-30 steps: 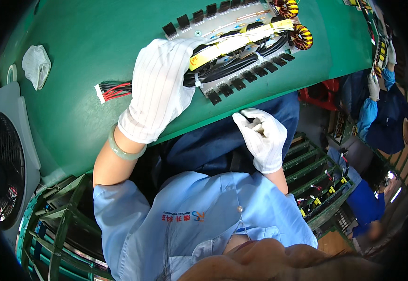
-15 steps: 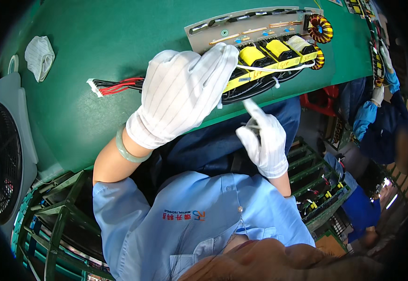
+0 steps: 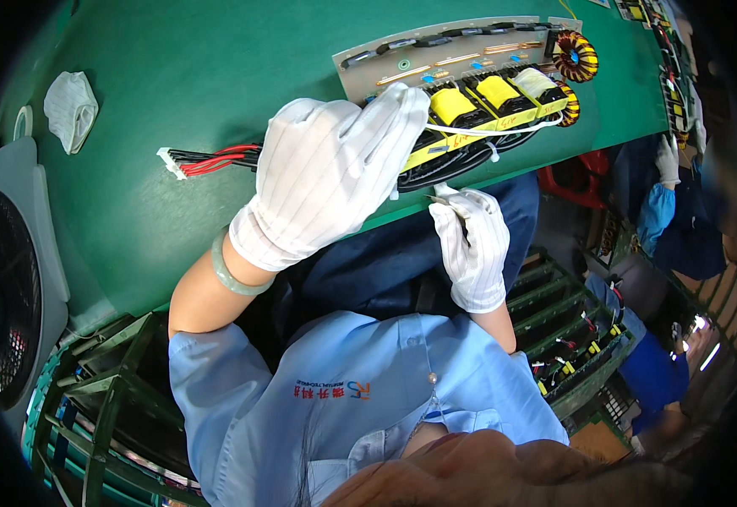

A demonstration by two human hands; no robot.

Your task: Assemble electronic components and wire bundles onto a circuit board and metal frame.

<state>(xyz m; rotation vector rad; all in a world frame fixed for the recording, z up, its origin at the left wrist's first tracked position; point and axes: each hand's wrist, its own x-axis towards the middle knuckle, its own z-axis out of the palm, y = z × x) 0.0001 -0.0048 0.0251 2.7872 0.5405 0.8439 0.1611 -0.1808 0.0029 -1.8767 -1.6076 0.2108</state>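
Circuit board (image 3: 428, 64) by the worktop's (image 3: 166, 68) near edge: my left hand (image 3: 326, 169) grips it, fingers pressed together. My right hand's (image 3: 477, 245) fingers nearly meet; pinching what, I cannot tell. Steadying seems the step; next calls for precision near the cable bundle (image 3: 449, 171). One board, three visible transformers (image 3: 496, 91), two ring coils (image 3: 588, 61).

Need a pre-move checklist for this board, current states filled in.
1. Left hand and right hand gloved: ok.
2. Left hand gripping the circuit board: ok, at its left end.
3. White connector clear of both hands: ok, over the green table.
4. Right hand empty: cannot tell, contents unclear.
5. Board's left end visible: not ok, left hand covers it.
6. White striped cloth clear of board: ok.
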